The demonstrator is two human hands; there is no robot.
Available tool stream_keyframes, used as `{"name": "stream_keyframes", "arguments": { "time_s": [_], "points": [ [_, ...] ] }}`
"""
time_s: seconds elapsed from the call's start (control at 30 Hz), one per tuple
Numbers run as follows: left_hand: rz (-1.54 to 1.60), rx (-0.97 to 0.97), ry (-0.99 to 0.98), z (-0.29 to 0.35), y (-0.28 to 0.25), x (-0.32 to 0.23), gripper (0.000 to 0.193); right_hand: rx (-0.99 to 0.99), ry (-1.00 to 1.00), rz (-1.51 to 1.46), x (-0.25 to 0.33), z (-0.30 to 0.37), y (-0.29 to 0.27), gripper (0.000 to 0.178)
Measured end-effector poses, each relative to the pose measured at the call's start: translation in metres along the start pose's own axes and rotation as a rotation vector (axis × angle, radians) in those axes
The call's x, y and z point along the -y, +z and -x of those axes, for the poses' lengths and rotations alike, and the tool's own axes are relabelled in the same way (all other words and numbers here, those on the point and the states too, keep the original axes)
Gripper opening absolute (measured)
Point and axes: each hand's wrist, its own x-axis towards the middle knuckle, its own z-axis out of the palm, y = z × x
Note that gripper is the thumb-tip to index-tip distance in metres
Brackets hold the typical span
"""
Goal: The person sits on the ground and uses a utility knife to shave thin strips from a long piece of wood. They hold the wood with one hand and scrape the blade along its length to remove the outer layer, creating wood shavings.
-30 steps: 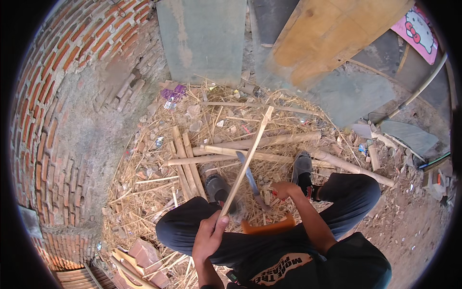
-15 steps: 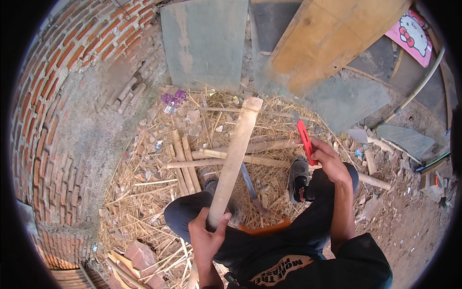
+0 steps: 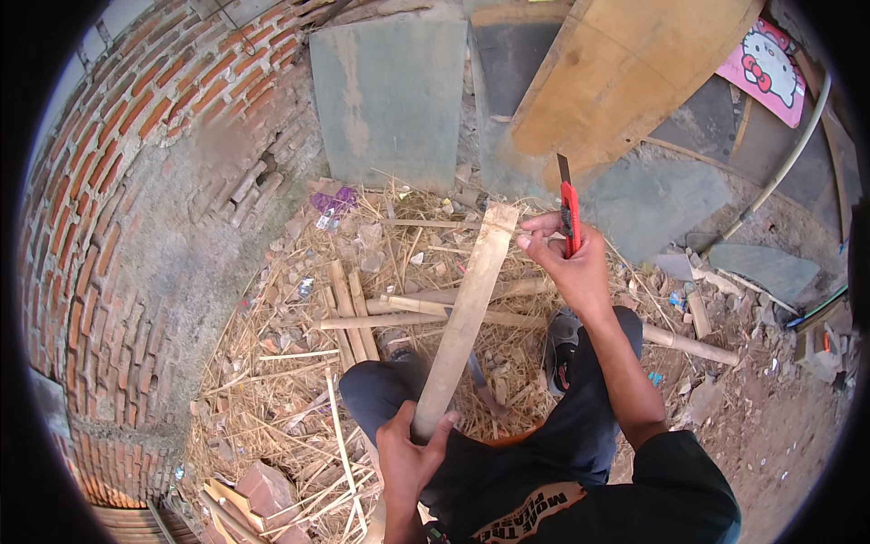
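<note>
My left hand (image 3: 410, 458) grips the lower end of a long flat bamboo slat (image 3: 467, 317), which slants up and away over my knees. In my right hand (image 3: 580, 267) is a red utility knife (image 3: 569, 213), its dark blade out and pointing upward. My thumb and index finger reach toward the slat's far end, very close to its right edge; whether they touch it I cannot tell. The knife's blade stands to the right of the slat, apart from it.
Bamboo pieces (image 3: 349, 304) and a round bamboo pole (image 3: 689, 344) lie on straw and rubble around my feet. A brick wall (image 3: 100, 272) rises at left. Grey sheets (image 3: 390, 109) and a brown board (image 3: 625, 82) lean at the far side. Broken bricks (image 3: 267, 490) lie near left.
My right hand has moved left and up to the slat's far end. The utility knife has turned, and its blade now points upward. The slat's far end has shifted slightly right.
</note>
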Motion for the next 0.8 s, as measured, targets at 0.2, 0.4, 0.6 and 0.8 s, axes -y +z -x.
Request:
{"name": "stream_keyframes", "arguments": {
  "time_s": [0.2,0.4,0.6,0.8],
  "points": [
    [-0.002,0.02,-0.036,-0.001,0.0,-0.002,0.042,-0.058,-0.033,0.053,-0.006,-0.002,0.009,0.018],
    [-0.009,0.052,-0.054,-0.001,-0.001,-0.007,0.039,-0.054,-0.087,0.165,-0.015,-0.004,0.007,0.015],
    [-0.021,0.139,-0.06,-0.003,-0.004,-0.01,0.037,0.048,-0.043,-0.136,-0.033,-0.013,0.006,0.012],
    [-0.063,0.174,-0.079,-0.01,-0.015,-0.01,0.033,0.12,0.24,-0.388,-0.028,-0.02,-0.019,0.024]
  ]
}}
